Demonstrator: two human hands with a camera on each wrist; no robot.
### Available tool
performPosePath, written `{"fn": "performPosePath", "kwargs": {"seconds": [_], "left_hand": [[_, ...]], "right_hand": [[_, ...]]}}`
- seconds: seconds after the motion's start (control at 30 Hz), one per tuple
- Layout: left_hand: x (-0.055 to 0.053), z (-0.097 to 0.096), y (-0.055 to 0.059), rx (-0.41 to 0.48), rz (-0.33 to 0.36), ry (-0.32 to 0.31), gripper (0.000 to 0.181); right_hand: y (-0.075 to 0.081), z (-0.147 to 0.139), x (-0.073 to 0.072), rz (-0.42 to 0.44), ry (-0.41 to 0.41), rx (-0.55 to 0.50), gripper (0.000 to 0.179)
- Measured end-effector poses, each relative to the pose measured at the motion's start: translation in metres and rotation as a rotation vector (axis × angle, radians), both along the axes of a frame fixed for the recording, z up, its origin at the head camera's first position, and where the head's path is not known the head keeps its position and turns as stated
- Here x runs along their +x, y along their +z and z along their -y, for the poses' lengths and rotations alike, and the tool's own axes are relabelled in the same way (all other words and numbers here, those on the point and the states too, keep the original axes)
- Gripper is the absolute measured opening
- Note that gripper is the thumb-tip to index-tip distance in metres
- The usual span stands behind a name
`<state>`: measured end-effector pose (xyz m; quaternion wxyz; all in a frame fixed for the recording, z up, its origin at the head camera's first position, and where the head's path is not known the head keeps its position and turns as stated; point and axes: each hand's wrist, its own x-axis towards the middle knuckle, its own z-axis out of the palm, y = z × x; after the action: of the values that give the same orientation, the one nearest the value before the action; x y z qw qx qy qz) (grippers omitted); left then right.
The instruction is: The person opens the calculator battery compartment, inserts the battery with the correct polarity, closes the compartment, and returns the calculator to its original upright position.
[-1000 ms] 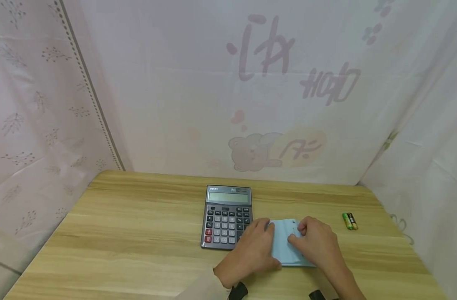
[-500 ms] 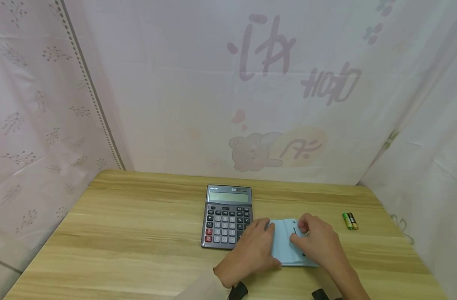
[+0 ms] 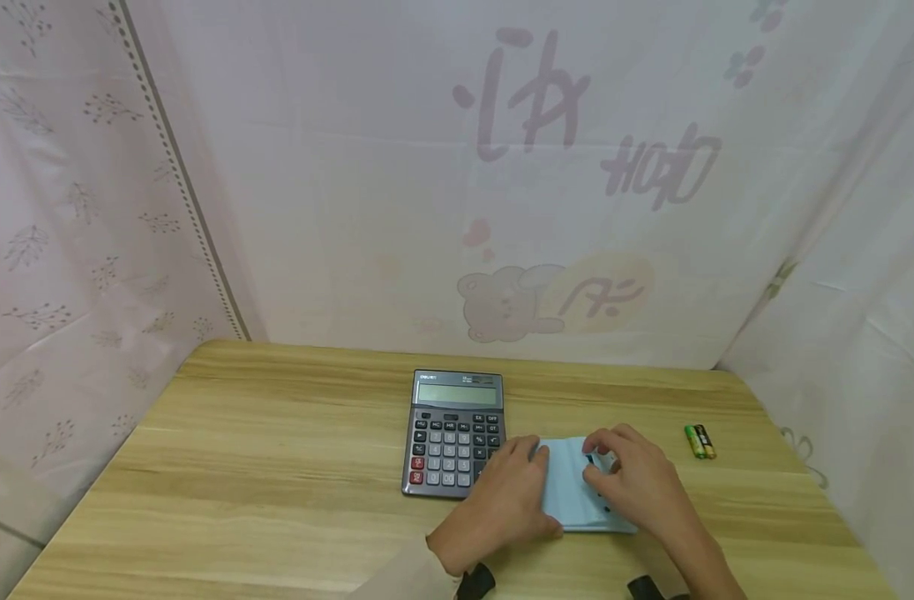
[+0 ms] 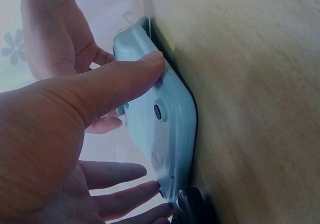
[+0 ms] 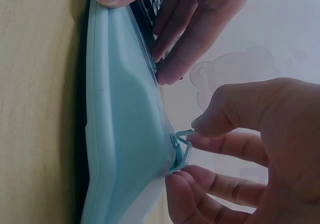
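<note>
A light-blue plastic device (image 3: 565, 496), shaped like a desktop calculator, lies face down on the table. Its smooth back has round dark feet (image 4: 158, 112). My left hand (image 3: 505, 496) holds it at the left side, thumb on the near edge and fingers reaching toward the far edge. On the raised part of the back, my right hand (image 3: 640, 483) pinches a small light-blue battery cover (image 5: 188, 156) between thumb and finger. In the right wrist view the cover stands lifted at an angle, with a dark opening under it. What lies inside the opening is hidden.
A dark grey calculator (image 3: 457, 450) lies face up left of the device, close to my left hand. Two small batteries (image 3: 700, 442) lie side by side at the right. Patterned cloth (image 3: 352, 208) hangs behind the wooden table (image 3: 239, 467).
My right hand's fingers have shifted slightly on the back of the device, and a dark opening shows there now. My left hand has stayed in place.
</note>
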<state>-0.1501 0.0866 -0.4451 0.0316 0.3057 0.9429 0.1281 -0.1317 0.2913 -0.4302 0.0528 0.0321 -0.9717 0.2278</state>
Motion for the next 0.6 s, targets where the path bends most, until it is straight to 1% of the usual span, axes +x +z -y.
{"fn": "performPosePath", "kwargs": {"seconds": [0.13, 0.27, 0.43, 0.5, 0.6], "left_hand": [[0.0, 0.0, 0.0, -0.003, -0.008, 0.001, 0.103], [0.0, 0.0, -0.001, -0.007, -0.007, 0.001, 0.104], [-0.001, 0.0, -0.001, -0.008, 0.003, 0.004, 0.106], [-0.001, 0.0, -0.001, -0.005, 0.004, 0.004, 0.106], [-0.001, 0.0, -0.001, 0.0, 0.007, 0.006, 0.106]], "right_hand": [[-0.001, -0.001, 0.001, -0.026, 0.031, -0.015, 0.011], [0.0, -0.003, 0.001, -0.044, 0.052, -0.009, 0.01], [0.002, -0.009, 0.001, -0.011, 0.095, -0.005, 0.009], [0.004, -0.013, 0.001, 0.015, 0.129, -0.014, 0.01], [0.007, -0.019, 0.001, 0.054, 0.191, -0.04, 0.017]]}}
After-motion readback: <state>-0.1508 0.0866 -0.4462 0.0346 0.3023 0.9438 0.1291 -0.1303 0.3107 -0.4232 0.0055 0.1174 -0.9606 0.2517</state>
